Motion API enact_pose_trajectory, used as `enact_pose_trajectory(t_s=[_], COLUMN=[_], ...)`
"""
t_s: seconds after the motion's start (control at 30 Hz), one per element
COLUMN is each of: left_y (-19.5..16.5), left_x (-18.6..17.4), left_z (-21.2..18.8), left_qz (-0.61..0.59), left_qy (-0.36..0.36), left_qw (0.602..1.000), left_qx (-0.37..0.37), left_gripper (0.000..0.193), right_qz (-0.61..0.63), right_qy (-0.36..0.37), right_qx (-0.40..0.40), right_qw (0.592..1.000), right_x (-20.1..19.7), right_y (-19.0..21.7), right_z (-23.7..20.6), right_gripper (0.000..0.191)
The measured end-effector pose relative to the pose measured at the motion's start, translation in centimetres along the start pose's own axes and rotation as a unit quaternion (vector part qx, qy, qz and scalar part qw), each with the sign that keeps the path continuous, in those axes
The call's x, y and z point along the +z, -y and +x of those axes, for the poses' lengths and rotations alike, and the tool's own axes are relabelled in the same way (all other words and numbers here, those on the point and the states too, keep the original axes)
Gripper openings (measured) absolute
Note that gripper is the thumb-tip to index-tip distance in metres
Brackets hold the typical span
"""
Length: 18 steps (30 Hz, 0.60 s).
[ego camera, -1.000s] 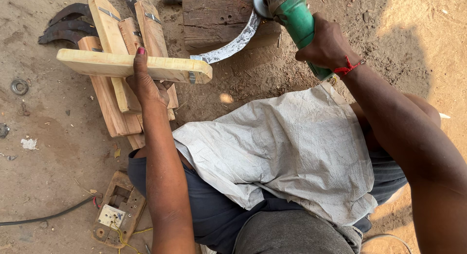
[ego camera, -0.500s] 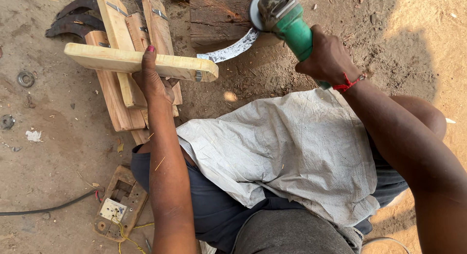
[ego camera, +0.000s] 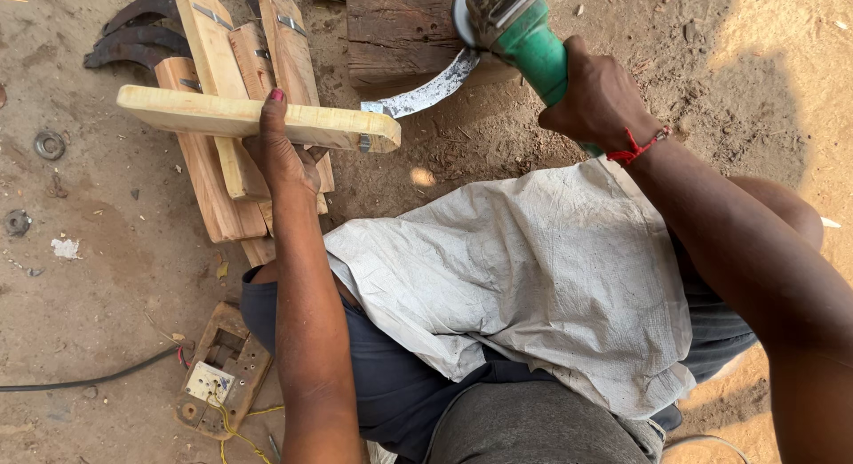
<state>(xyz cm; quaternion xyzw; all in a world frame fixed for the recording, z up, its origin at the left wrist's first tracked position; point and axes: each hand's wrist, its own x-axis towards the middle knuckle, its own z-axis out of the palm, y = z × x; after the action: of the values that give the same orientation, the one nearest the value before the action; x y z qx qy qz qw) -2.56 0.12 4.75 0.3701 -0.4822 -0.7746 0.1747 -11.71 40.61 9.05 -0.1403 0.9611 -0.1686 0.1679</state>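
Observation:
My left hand (ego camera: 283, 153) grips the pale wooden handle (ego camera: 204, 116) of a sickle, held level above the ground. Its curved metal blade (ego camera: 425, 95) runs right and up onto a dark wooden block (ego camera: 400, 33). My right hand (ego camera: 597, 98), with a red thread at the wrist, is closed around the green body of an angle grinder (ego camera: 524, 38). The grinder's disc (ego camera: 464, 13) sits against the far end of the blade at the block. A grey woven cloth (ego camera: 533, 277) covers my lap.
Several more wooden-handled sickles (ego camera: 231, 64) lie stacked under the left hand, with dark curved blades (ego camera: 133, 33) at top left. A wooden switch board (ego camera: 218, 375) with a black cable (ego camera: 80, 380) lies on the dirt at lower left. Small metal rings (ego camera: 49, 144) lie at left.
The view has shifted so the hands and tools sit slightly lower and rightward. The grinder has come further into view, its disc still at the blade's end. Both grips are unchanged.

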Motion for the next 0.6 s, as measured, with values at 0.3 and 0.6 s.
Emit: enact_pose_trajectory(t_s=[0.3,0.6], left_y=[0.1,0.4], left_x=[-0.1,-0.5], left_z=[0.1,0.5], left_qz=[-0.024,-0.033], left_qy=[0.023,0.033], left_qw=[0.999,0.999], left_qx=[0.01,-0.004], left_gripper=[0.103,0.098], right_qz=[0.034,0.02], right_qy=[-0.03,-0.036], right_qx=[-0.003,0.001], right_qw=[0.999,0.999], right_x=[-0.1,0.8], right_y=[-2.1,-2.9], right_z=[4.1,3.4], right_gripper=[0.063,0.069])
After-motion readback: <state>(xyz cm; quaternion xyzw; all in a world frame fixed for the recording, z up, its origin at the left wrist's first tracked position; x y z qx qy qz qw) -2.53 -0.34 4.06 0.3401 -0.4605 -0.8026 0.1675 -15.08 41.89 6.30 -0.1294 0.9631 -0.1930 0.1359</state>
